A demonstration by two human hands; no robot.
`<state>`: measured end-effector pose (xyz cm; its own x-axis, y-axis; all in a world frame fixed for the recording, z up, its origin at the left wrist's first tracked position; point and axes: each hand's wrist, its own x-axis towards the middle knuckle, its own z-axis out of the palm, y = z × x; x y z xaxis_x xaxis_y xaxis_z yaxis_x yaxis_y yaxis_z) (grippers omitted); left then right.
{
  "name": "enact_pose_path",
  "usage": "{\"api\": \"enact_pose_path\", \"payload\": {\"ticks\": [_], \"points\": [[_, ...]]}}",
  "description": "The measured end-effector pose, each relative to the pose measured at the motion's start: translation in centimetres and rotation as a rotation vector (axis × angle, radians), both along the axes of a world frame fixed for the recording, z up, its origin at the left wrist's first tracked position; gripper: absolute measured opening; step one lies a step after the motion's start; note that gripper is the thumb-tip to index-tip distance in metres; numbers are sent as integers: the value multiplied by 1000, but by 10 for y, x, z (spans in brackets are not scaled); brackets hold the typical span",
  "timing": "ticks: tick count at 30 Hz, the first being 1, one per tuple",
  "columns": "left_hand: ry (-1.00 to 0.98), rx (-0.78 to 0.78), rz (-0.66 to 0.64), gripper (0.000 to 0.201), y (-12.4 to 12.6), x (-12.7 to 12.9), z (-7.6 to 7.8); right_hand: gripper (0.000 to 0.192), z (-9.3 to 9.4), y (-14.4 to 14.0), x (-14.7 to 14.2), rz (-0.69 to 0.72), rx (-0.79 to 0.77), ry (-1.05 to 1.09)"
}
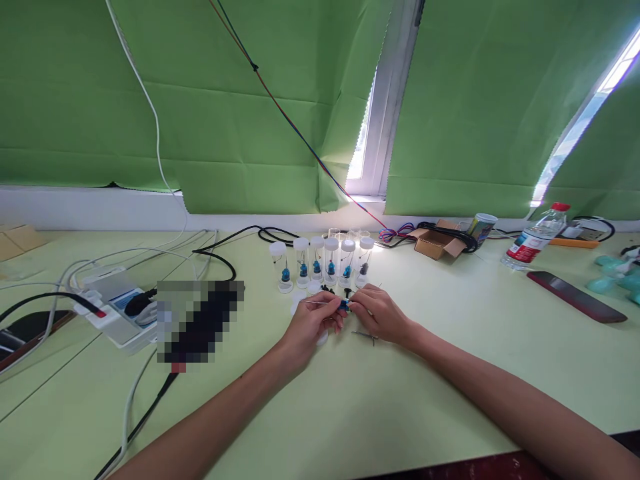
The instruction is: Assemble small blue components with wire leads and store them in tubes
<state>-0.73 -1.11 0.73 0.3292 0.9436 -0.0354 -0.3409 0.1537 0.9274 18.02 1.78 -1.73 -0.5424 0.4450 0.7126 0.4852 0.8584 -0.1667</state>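
My left hand (313, 325) and my right hand (379, 312) meet over the pale green table (350, 413), both pinching a small blue part (343, 305). A thin metal needle (315, 302) sticks out leftward from the part above my left fingers. Just behind the hands stands a row of several clear vials (323, 261) with white caps, most holding a blue piece. A small metal tool (366, 335) lies on the table under my right hand. White round lids (299, 299) and small black bits (329, 289) lie in front of the vials.
A white power strip (113, 313) with cables sits at the left beside a blurred dark object (200, 323). At the right are a cardboard box (437, 243), a cup (481, 227), a water bottle (535, 238), a dark red phone (575, 297) and teal items (617, 273).
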Motion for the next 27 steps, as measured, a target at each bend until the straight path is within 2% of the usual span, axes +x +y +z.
{"api": "enact_pose_path", "payload": {"ticks": [3, 7, 15, 23, 27], "points": [[-15, -7, 14, 21, 1, -1, -1, 14, 1, -2, -1, 0, -33, 39], [-26, -1, 16, 22, 2, -2, -2, 18, 2, -4, -2, 12, -66, 84], [-33, -5, -6, 21, 1, -1, -2, 11, -2, -3, -1, 26, -35, 52], [-12, 1, -8, 21, 1, -1, -2, 24, 4, -1, -1, 23, 6, 2], [-4, -2, 15, 21, 0, 0, -2, 17, 3, -2, 0, 18, -15, 40]]}}
